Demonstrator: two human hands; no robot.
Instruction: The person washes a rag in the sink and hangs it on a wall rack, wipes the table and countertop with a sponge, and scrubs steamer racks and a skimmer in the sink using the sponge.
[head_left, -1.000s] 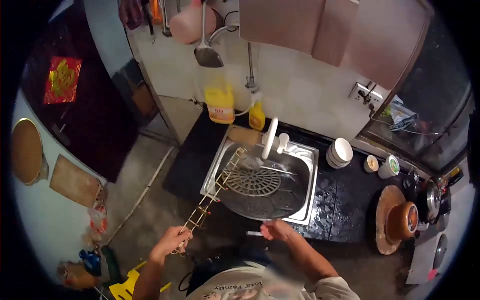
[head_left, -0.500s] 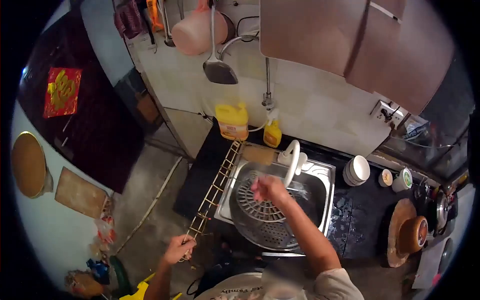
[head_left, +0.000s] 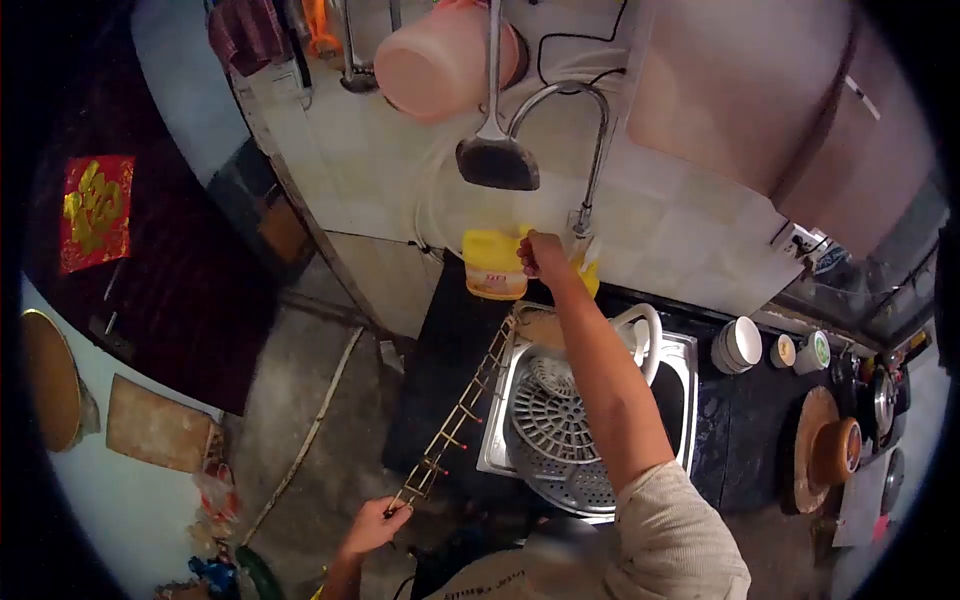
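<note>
My left hand (head_left: 378, 523) is closed around the near end of a long, narrow metal wire rack (head_left: 462, 412) with small pegs. The rack slants away from me along the sink's left side, its far end near the sink's back corner. My right hand (head_left: 541, 256) reaches over the sink with fingers curled at the top right of a yellow detergent jug (head_left: 495, 268), covering its cap. Behind my right forearm, a yellow bottle (head_left: 590, 278) is partly hidden. A round slotted drainer (head_left: 552, 425) sits in the steel sink (head_left: 686, 400), above a perforated metal basin (head_left: 570, 490).
A white faucet (head_left: 652, 340) arches over the sink. Stacked white bowls (head_left: 737, 346) and small tubs (head_left: 815, 352) stand on the black counter to the right. A metal spatula (head_left: 497, 160) and a pink bucket (head_left: 440, 65) hang on the wall.
My right hand has moved from over the drainer up and away to the yellow jug. My left hand still grips the rack. The camera view has shifted.
</note>
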